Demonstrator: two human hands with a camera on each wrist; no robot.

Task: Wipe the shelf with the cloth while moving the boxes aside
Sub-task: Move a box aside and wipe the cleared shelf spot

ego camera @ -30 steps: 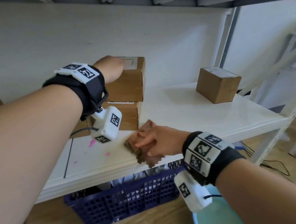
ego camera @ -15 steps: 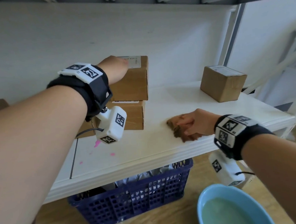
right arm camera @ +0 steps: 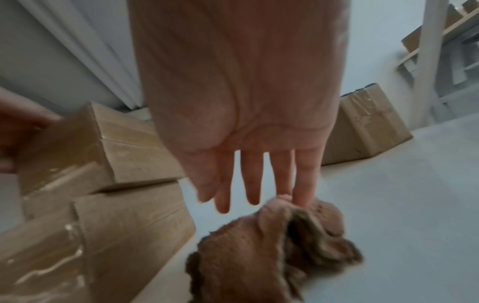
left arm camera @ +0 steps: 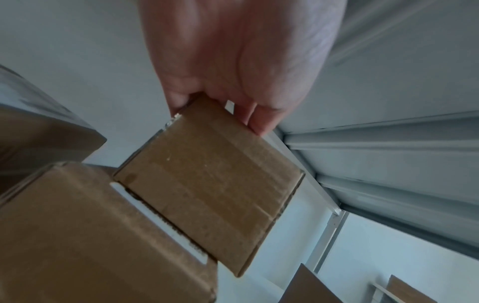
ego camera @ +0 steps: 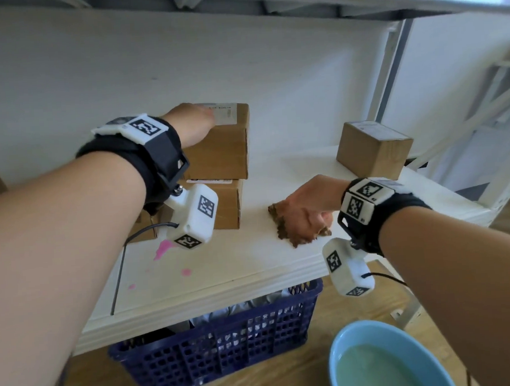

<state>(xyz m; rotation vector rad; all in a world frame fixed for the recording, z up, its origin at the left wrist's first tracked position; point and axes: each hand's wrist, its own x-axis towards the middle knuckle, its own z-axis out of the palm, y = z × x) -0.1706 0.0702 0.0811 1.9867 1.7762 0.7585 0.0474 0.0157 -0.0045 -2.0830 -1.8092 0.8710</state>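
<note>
Two brown cardboard boxes are stacked at the back left of the white shelf [ego camera: 282, 268]. My left hand [ego camera: 193, 125] reaches over the top box [ego camera: 224, 153] and grips its upper edge, as the left wrist view shows with thumb and fingers [left arm camera: 259, 121] curled over the top box [left arm camera: 212, 184]. The lower box [ego camera: 229, 206] sits beneath it. My right hand [ego camera: 304, 212] lies on a crumpled brown cloth [ego camera: 281, 225] mid-shelf, just right of the stack. In the right wrist view its straight fingers [right arm camera: 302, 184] touch the cloth [right arm camera: 259, 252]. A third box [ego camera: 373, 149] stands alone at the back right.
Pink stains [ego camera: 163, 249] mark the shelf in front of the stack, near the front edge. Under the shelf stands a dark blue crate [ego camera: 221, 341] with things inside. A light blue basin [ego camera: 386, 363] of water sits on the wooden floor at the right.
My right hand has slid the cloth from the shelf's front edge to the right and deeper onto the shelf. My left hand has stayed on the top box.
</note>
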